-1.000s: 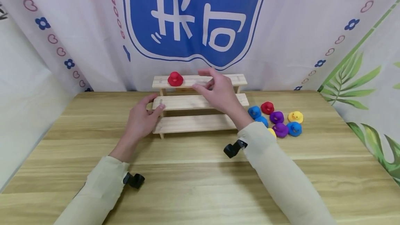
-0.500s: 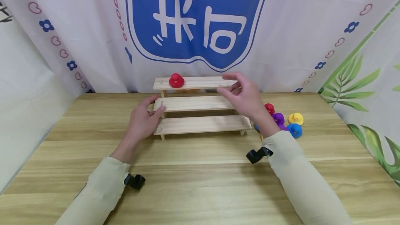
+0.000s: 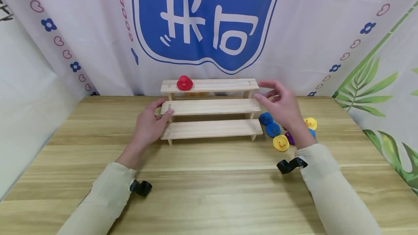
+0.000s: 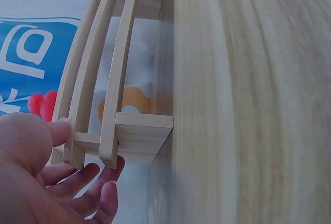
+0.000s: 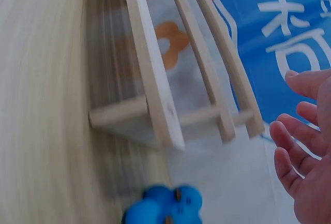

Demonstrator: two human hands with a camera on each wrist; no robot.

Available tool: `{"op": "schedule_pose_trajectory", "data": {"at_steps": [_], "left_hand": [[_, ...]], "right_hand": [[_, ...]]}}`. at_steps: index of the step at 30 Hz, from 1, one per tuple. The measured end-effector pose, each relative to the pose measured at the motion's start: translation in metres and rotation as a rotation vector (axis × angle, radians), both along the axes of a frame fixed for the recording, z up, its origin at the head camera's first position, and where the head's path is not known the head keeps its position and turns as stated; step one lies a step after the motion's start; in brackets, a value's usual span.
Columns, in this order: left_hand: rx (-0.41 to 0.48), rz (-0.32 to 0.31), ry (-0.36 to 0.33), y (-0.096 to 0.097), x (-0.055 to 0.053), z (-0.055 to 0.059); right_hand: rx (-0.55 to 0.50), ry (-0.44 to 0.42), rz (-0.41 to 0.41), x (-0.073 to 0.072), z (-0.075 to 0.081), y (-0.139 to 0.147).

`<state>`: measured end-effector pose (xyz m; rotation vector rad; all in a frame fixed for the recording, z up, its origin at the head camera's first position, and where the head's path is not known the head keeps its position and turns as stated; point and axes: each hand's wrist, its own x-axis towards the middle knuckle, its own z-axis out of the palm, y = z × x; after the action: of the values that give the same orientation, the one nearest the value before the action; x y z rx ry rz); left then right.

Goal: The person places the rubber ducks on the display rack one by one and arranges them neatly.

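Note:
A three-step wooden display stand (image 3: 212, 107) stands on the table with a red rubber duck (image 3: 184, 83) on the left part of its top step. My left hand (image 3: 148, 124) holds the stand's left end; in the left wrist view its thumb (image 4: 59, 131) lies on the middle board, with the fingers curled below. Just off the stand's right end, my right hand (image 3: 283, 106) hovers with loosely bent, parted fingers and nothing in them. The right wrist view shows a gap between those fingers (image 5: 297, 136) and the boards.
Right of the stand lie several rubber ducks: blue ones (image 3: 273, 130), a yellow duck (image 3: 281, 143) in front, a purple duck (image 3: 289, 138) and another yellow duck (image 3: 310, 123). My right forearm partly covers this group. A printed curtain (image 3: 107, 39) hangs behind the wooden table (image 3: 209, 184).
My right hand has moved right, from over the top step to beyond the stand's right end. My left hand stays at the left end, and the red duck has not moved.

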<state>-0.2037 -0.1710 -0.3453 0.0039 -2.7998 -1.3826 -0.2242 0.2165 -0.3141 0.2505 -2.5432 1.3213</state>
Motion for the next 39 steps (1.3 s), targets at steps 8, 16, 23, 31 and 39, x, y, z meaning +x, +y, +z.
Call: {"op": "schedule_pose_trajectory", "data": {"at_steps": [8,16,23,31,39], "left_hand": [[-0.002,0.002,0.017,0.000,-0.002,-0.001],[-0.003,0.006,0.018,0.001,-0.002,-0.001],[-0.011,0.011,0.018,0.001,-0.003,-0.002],[-0.003,0.008,0.018,0.000,-0.002,-0.003],[-0.010,0.007,0.015,0.001,-0.001,-0.002]], "right_hand": [[0.054,-0.023,-0.071,0.002,-0.011,0.033],[0.100,-0.075,-0.125,0.008,-0.025,0.067],[0.154,-0.109,-0.121,0.010,-0.035,0.083],[0.185,-0.195,-0.120,0.006,-0.045,0.086],[0.217,-0.255,-0.132,0.002,-0.050,0.083]]}}
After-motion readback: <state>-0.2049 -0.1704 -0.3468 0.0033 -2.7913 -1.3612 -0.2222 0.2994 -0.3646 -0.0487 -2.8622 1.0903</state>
